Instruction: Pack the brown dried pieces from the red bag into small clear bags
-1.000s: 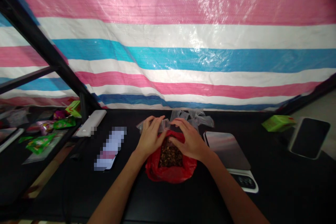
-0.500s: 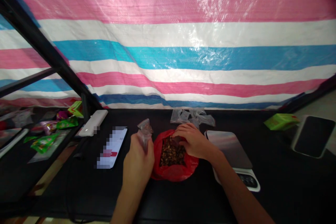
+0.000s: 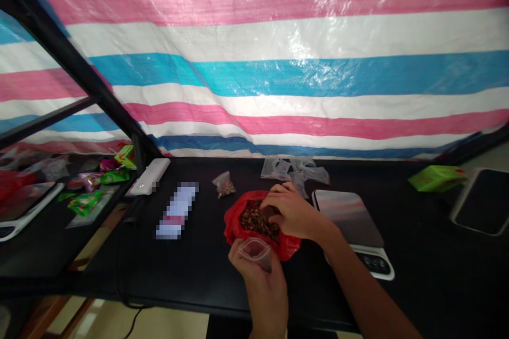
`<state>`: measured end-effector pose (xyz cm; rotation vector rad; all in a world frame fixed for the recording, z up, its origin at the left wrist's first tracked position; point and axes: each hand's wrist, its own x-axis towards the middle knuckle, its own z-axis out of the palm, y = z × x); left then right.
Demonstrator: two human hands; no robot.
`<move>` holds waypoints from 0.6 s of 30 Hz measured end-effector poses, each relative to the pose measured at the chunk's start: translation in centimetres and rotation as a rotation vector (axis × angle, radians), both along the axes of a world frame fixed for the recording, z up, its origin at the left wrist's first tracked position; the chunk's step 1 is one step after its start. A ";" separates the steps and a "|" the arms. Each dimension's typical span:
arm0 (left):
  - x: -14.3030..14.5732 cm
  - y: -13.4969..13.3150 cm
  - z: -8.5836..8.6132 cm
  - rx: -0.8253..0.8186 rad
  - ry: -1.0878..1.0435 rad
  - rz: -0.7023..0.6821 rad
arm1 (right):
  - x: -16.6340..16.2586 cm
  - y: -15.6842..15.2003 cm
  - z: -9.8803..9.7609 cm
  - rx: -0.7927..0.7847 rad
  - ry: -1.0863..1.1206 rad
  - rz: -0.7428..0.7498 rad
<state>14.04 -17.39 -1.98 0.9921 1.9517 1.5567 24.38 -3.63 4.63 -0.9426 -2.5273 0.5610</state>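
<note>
Near the frame's centre I see one filled pouch. Lower, my left hand grips a clear open pouch beside the red plastic bag; inside, my right hand curls, its grip I cannot tell.

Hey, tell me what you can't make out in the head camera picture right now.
Head view:
1. What, if anything, the right hand grasps over the red bag: the hand itself partly hides it, and it is dim.
2. The bottom of the clear bag: hidden by the left hand.
3. The phone display: blurred by pixel blocks.
4. The far-left scale: cut off by the left edge.
</note>
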 end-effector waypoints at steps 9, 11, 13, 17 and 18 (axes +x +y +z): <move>-1.8 -2.0 -0.4 0.038 0.201 0.028 | -0.2 -0.2 -0.1 0.030 -0.029 -0.048; -2.8 -1.5 -0.2 0.040 0.149 0.072 | -0.2 -0.2 -0.2 0.057 -0.046 -0.061; -3.3 -0.7 0.0 -0.007 0.016 0.076 | -0.4 -0.3 -0.3 0.068 -0.046 -0.059; -3.3 0.3 0.2 -0.061 -0.177 0.002 | -1.4 -0.6 -0.6 0.056 -0.030 -0.032; -3.3 0.4 0.2 -0.056 -0.216 -0.005 | -1.7 -0.6 -0.6 0.050 -0.034 -0.027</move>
